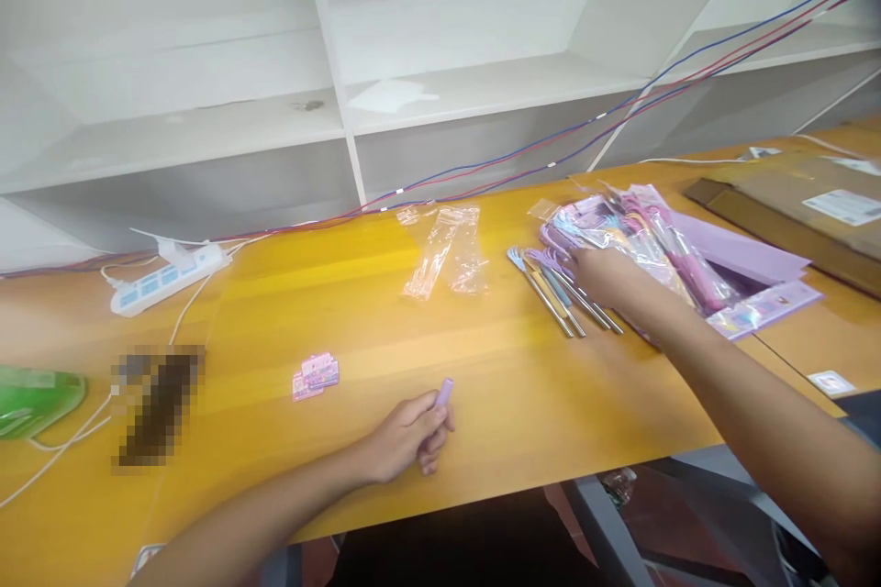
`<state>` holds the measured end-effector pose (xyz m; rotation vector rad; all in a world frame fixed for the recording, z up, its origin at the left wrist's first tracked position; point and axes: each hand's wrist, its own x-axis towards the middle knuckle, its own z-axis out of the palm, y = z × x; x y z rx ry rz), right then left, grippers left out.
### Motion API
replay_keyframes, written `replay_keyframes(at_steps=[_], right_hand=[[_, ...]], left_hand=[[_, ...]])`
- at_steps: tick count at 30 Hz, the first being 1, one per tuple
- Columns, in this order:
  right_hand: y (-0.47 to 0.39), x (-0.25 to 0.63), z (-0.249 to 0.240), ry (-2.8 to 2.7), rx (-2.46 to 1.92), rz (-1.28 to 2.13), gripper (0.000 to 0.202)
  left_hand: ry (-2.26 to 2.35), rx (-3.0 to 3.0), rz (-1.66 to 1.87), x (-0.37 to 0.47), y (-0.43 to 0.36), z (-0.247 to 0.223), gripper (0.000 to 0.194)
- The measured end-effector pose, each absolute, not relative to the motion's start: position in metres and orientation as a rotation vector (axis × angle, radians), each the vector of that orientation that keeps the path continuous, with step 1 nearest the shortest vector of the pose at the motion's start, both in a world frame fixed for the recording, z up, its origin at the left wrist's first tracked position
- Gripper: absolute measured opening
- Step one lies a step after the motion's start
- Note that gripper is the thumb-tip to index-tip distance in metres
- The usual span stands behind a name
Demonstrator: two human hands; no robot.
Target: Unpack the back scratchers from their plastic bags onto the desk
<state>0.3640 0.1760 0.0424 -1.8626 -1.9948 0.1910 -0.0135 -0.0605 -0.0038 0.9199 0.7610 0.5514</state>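
working remotely through the head view, i have the lilac stick [446,391] over the near middle of the table [372,312], its end poking out of the left hand [407,433], whose thumb and fingers are closed around it, a grip that leaves that end free. the right hand [602,275] reaches down by the purple cords of a row of metal-ended rods [562,306]; its fingers are hidden, so i cannot tell whether they grasp anything. the rods lie side by side, probably so that each stays easy to pick out. just beyond that hand, wrapped packets [696,271] lie heaped against a lilac bag [740,248], within its reach. clear sleeves [464,248] lie flat farther back, and small pink cards [317,373] overlap to the left, seemingly grouped out of the way.
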Motion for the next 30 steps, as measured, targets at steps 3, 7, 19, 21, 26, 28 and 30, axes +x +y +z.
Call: replay_keyframes(at_steps=[3, 7, 19, 21, 26, 28, 30], right_hand=[[0.176, 0.357, 0.028, -2.048, -2.026, 0.180, 0.041], [0.171, 0.347, 0.031, -2.114, -2.232, 0.103, 0.033], [-0.049, 0.197, 0.031, -1.992, -1.233, 1.467, 0.050], [-0.065, 0.185, 0.018, -1.964, -1.219, 1.396, 0.046], [-0.040, 0.218, 0.002, -2.211, -1.374, 0.880, 0.037], [-0.014, 0.247, 0.008, -2.227, -1.605, 0.588, 0.037], [0.016, 0.280, 0.018, -2.115, -1.899, 0.208, 0.038]], left_hand=[[0.758, 0.914, 0.581, -0.008, -0.060, -0.011, 0.055], [0.780, 0.937, 0.588, -0.010, -0.057, -0.010, 0.059], [0.952, 1.011, 0.843, -0.007, -0.048, -0.011, 0.054], [0.946, 1.047, 0.866, -0.004, -0.051, -0.009, 0.051], [0.889, 1.095, 0.834, -0.004, -0.054, -0.010, 0.053], [0.858, 1.076, 0.809, -0.007, -0.052, -0.014, 0.058], [0.826, 1.069, 0.779, -0.012, -0.048, -0.019, 0.056]])
